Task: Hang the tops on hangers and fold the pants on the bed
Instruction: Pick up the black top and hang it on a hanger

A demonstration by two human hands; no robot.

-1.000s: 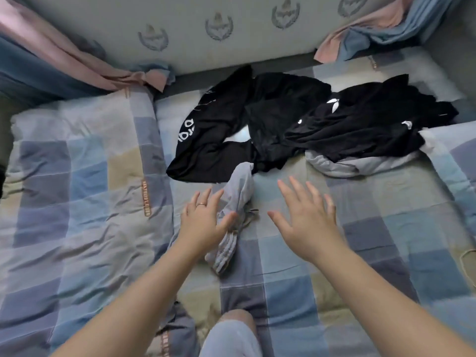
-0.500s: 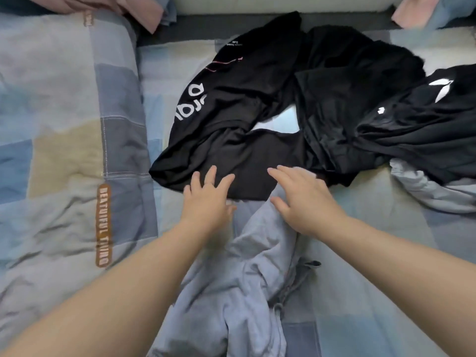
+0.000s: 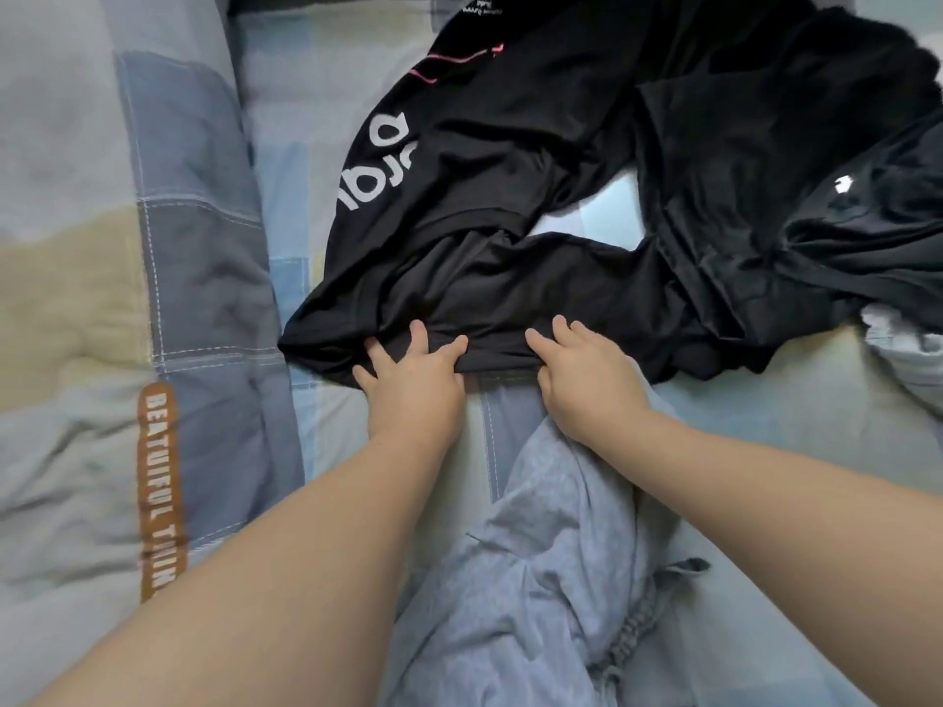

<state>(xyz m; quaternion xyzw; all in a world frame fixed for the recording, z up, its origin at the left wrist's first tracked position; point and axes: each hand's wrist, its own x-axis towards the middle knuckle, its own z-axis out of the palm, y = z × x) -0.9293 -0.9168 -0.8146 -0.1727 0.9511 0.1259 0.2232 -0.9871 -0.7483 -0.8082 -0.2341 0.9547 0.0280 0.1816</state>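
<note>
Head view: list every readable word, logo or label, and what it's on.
"BEAUTIFUL TH…": on the brown strip sewn to the quilt; remaining letters blurred.
Large white letters on the black garment: sideways and folded, not readable as a word.
Small white print near its top edge: too small to read.
White mark on the second black garment: a logo, no letters.

Black garment with white lettering (image 3: 459,206): crumpled on checked bedsheet (image 3: 791,451).
Left hand (image 3: 413,380), right hand (image 3: 587,375): side by side, each pinching its near hem.
Grey garment (image 3: 536,579): just nearer than it, under the right forearm.
Second black garment (image 3: 816,160): overlapping its right side.
Quilt (image 3: 76,298): to its left.
</note>
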